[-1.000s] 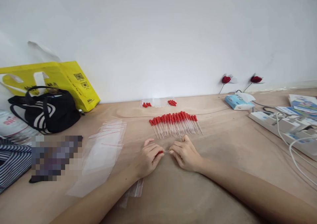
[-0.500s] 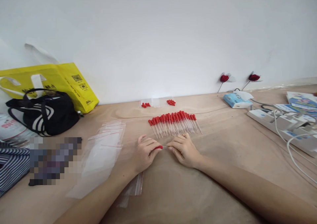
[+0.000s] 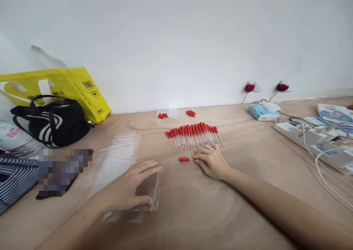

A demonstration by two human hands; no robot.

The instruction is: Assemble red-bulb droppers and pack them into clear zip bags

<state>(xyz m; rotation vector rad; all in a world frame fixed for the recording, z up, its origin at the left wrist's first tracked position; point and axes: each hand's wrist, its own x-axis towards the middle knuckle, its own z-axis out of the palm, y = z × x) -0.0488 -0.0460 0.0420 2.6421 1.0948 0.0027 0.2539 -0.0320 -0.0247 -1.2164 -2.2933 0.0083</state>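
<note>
My right hand (image 3: 211,162) is closed on the clear tube of a dropper (image 3: 184,159), whose red rubber bulb points left, just above the table. My left hand (image 3: 135,185) is open, thumb and fingers spread, over a clear zip bag (image 3: 156,191); I cannot tell whether it touches the bag. Further clear zip bags (image 3: 117,169) lie overlapping to the left, partly under my left hand and forearm. Beyond my right hand, a row of several red-topped droppers (image 3: 193,136) lies side by side, bulbs toward the wall.
Loose red bulbs (image 3: 190,113) lie on a clear bag (image 3: 173,113) by the wall. At left stand a yellow bag (image 3: 95,95) and a black bag (image 3: 68,123), near a blurred-out item (image 3: 63,174). A tissue pack (image 3: 263,112) and a power strip (image 3: 317,141) with cables are at right.
My left hand has let go of the dropper's red bulb, moved left and toward me, and spread over the zip bag. My right hand, still on the dropper, has shifted slightly right.
</note>
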